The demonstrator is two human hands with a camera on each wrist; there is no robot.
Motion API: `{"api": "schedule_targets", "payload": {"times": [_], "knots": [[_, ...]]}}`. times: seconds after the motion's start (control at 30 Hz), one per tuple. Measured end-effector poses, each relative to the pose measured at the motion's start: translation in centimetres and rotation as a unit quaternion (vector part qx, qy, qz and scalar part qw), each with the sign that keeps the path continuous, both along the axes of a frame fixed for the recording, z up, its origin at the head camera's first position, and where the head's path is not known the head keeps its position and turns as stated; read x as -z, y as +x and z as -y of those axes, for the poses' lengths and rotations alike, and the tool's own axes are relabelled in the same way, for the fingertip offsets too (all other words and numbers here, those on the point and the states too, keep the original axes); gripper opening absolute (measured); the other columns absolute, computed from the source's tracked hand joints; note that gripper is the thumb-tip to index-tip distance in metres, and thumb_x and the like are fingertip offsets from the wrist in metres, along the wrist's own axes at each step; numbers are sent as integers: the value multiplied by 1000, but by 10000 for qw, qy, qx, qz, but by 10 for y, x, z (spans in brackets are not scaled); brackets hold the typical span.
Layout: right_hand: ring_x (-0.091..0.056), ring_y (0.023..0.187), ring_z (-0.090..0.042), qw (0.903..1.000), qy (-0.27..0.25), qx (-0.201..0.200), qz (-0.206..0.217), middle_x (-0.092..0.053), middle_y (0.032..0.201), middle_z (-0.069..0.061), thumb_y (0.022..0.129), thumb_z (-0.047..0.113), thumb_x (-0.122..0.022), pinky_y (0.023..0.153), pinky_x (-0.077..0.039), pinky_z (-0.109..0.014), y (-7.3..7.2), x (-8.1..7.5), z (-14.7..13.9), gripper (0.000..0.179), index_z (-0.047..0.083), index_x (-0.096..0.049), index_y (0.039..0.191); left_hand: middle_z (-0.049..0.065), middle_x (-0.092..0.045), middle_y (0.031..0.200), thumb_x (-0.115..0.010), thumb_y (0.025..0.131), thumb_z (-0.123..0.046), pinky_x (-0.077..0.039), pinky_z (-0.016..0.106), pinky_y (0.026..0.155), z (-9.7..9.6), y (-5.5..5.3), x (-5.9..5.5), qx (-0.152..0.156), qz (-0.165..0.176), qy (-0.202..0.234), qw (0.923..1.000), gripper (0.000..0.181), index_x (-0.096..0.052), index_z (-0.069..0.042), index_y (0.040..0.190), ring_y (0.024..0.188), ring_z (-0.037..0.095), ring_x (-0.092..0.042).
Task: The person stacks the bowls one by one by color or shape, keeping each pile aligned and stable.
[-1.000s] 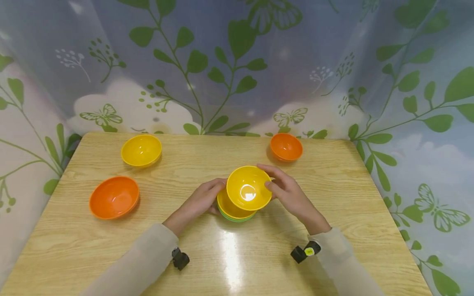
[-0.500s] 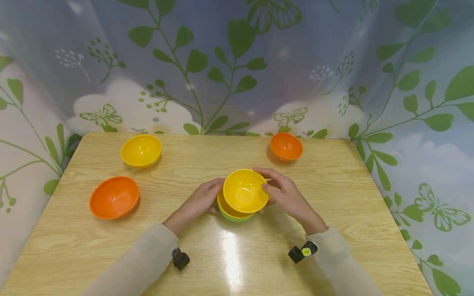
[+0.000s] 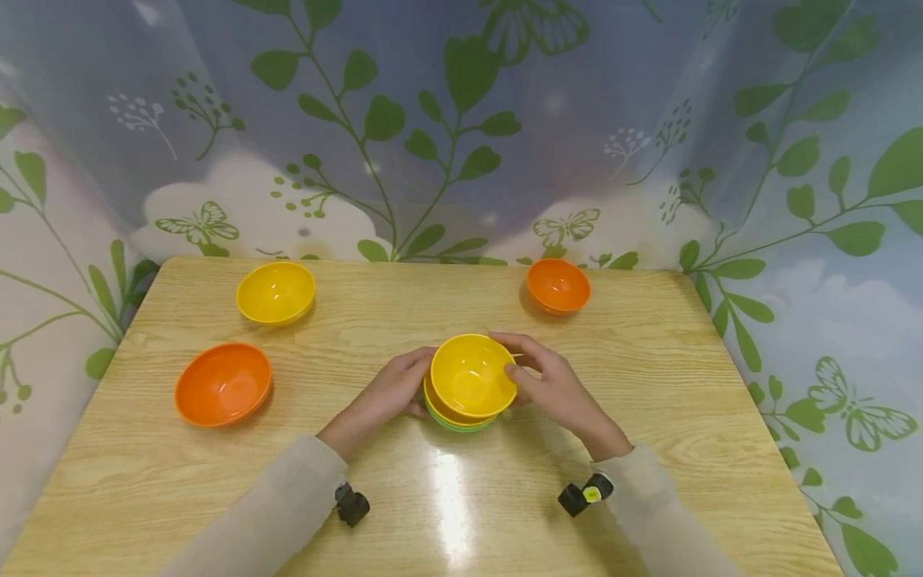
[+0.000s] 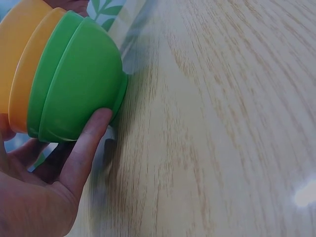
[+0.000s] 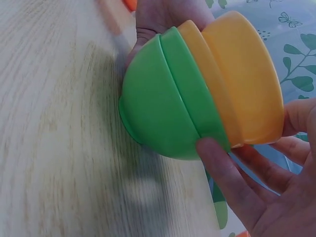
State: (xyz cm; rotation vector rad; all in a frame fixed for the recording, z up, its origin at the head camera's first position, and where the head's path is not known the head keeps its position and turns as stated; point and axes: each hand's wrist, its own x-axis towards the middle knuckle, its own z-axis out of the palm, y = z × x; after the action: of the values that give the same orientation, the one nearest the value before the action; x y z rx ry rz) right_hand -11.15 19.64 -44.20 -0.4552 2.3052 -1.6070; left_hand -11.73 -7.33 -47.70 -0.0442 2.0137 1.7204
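Note:
At the middle of the table, in the head view, my right hand (image 3: 554, 390) pinches the rim of a yellow bowl (image 3: 472, 381). This bowl sits partly down inside a second yellow bowl (image 5: 210, 79), its upper part standing clear of the lower rim. Below them are two nested green bowls (image 4: 86, 81), the lowest with its foot on the tabletop. My left hand (image 3: 385, 393) holds the stack from the left, fingers curled round its side. In the right wrist view, a finger of the right hand also touches the green bowl's side.
On the wooden table (image 3: 346, 513), a yellow bowl (image 3: 276, 294) stands at the back left and a large orange bowl (image 3: 223, 385) in front of it. A smaller orange bowl (image 3: 558, 286) stands at the back right. A leaf-patterned curtain (image 3: 433, 160) borders the table's back and sides.
My right hand has moved the top yellow bowl left and down, so it sits more squarely over the stack and deeper in it. The left hand has stayed in place.

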Motion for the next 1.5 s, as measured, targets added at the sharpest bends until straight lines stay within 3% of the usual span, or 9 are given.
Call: {"api": "schedule_targets", "payload": {"times": [0.27, 0.6, 1.1, 1.33, 1.5], "knots": [[-62, 133, -47, 9999, 80, 4, -106, -56, 159, -21, 110, 9, -59, 73, -70, -51, 1, 5, 4, 50, 10, -54, 159, 14, -66, 149, -41, 117, -40, -70, 42, 77, 1, 1, 0, -5, 15, 60, 10000, 48, -63, -18, 153, 110, 25, -72], [-63, 132, -47, 9993, 281, 4, -238, -56, 159, -20, 107, 6, -58, 74, -71, -47, 2, 11, 6, 52, 13, -54, 159, 16, -57, 160, -37, 118, -38, -71, 43, 78, 2, 0, 2, 42, -19, 110, 9999, 51, -59, -14, 157, 124, 32, -67], [-65, 130, -45, 9993, 301, 7, -228, -56, 160, -17, 107, 5, -57, 74, -71, -42, 4, 17, 9, 51, 15, -56, 158, 15, -41, 174, -34, 119, -39, -71, 43, 80, 3, 0, 4, 151, -62, 303, 9994, 55, -55, -9, 159, 154, 39, -47], [-66, 128, -48, 9992, 348, 96, -187, -57, 156, -21, 109, 6, -56, 74, -71, -44, 5, 15, 11, 50, 16, -55, 158, 17, -54, 161, -34, 115, -63, -71, 43, 77, 1, -1, 2, 89, 23, 234, 9997, 70, -58, -10, 156, 141, 37, -57], [-67, 128, -50, 9987, 416, 192, -206, -58, 156, -22, 108, 6, -56, 74, -71, -43, 6, 16, 12, 52, 15, -53, 159, 14, -41, 174, -42, 111, -68, -70, 41, 79, 2, 0, 1, 164, 18, 97, 9998, 79, -50, -9, 163, 146, 36, -54]]}}
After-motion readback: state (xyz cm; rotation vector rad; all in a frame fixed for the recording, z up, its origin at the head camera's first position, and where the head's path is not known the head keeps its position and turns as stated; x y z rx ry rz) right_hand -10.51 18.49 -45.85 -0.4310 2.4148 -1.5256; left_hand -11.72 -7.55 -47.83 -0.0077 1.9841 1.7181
